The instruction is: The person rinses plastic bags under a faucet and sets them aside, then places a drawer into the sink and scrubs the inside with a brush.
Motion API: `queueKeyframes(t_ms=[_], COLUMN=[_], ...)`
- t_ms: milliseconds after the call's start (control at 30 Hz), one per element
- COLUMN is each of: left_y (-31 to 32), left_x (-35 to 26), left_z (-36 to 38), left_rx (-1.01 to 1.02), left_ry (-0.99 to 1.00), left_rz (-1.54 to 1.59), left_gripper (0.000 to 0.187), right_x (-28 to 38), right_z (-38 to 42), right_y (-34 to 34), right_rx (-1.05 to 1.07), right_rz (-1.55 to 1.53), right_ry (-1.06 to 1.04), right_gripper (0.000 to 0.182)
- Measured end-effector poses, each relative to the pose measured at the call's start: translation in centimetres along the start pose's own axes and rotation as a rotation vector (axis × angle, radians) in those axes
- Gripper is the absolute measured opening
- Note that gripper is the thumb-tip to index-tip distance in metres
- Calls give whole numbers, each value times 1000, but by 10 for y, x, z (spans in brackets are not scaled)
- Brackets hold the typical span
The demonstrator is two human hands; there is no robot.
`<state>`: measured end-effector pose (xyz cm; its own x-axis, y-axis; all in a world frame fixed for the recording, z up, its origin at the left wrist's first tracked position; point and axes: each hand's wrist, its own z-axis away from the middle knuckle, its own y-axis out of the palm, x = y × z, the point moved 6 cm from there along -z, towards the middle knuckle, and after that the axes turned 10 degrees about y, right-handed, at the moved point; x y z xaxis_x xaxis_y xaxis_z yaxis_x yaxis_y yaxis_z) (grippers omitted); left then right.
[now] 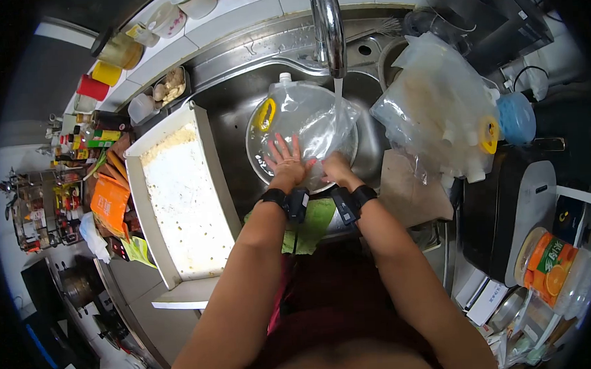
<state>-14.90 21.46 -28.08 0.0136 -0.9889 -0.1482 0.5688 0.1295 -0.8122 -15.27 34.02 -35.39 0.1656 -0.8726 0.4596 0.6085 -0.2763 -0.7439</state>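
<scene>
A clear plastic spout pouch (305,111) with a white cap and a yellow handle grip lies in a round basin (254,170) inside the sink. Water runs from the chrome faucet (328,34) onto its right side. My left hand (286,164) rests on the pouch's lower left part, palm down with the fingers spread. Just to the right, my right hand (338,169) is closed at the pouch's near edge, with its fingertips partly hidden. Each wrist wears a black band with a small device.
A long white tray-like box (188,209) with crumbs stands left of the sink. More clear spout pouches (437,106) are piled at the right, above a brown cardboard piece (411,192). A green cloth (311,230) hangs over the sink's front edge. Jars line the back ledge.
</scene>
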Motion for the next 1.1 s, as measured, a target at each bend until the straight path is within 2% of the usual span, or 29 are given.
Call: queueKeyframes(t_ms=[67,167,233,300,367,400,467,500,567,700,800,833,933,967,1067,1100], left_y=[3,11,11,9,6,4,-8,-16,-28,-29,-8,2,14,17,1,4], left_x=[3,6,1,-11,-38,-51,-53,-43,-16,11,-22,-37,-38,-26,13,22], left_z=[-5,-10,-11,-12,-19,-20,-29,-38,-54,-45,-40,-31,-26,-31,-18,-14], left_rx=[-5,-57,-165,-340,-365,-379,-384,-385,-447,-479,-313,-381,-324,-229,-223,-223], left_ry=[1,12,60,144,504,685,602,571,498,314,295,498,612,532,124,27], left_rz=[0,55,91,115,91,83,-119,-170,-282,-253,45,88,149,51,-89,-38], left_gripper=[86,83,79,73,67,64,60,60,61,66,69,68,67,68,69,73], right_x=[13,-15,-22,-22,0,4,8,6,1,-14,-11,-8,-6,-6,-11,-13], right_z=[6,0,-8,-13,9,16,32,43,47,40,39,40,43,46,42,40], right_y=[-7,19,25,29,6,-3,-20,-26,-25,-13,-14,-18,-27,-28,-22,-19], right_rx=[-36,144,135,208,357,317,236,147,134,82,65,76,77,55,-3,-21], right_rz=[305,-1393,-1177,-1115,-1206,-1259,-1350,-1347,-1295,-1299,-1290,-1294,-1304,-1313,-1367,-1392], right_ry=[-274,700,662,599,522,481,396,582,594,626,652,615,559,579,627,644], right_gripper=[14,9,10,11,12,13,16,15,15,16,17,17,18,19,19,18])
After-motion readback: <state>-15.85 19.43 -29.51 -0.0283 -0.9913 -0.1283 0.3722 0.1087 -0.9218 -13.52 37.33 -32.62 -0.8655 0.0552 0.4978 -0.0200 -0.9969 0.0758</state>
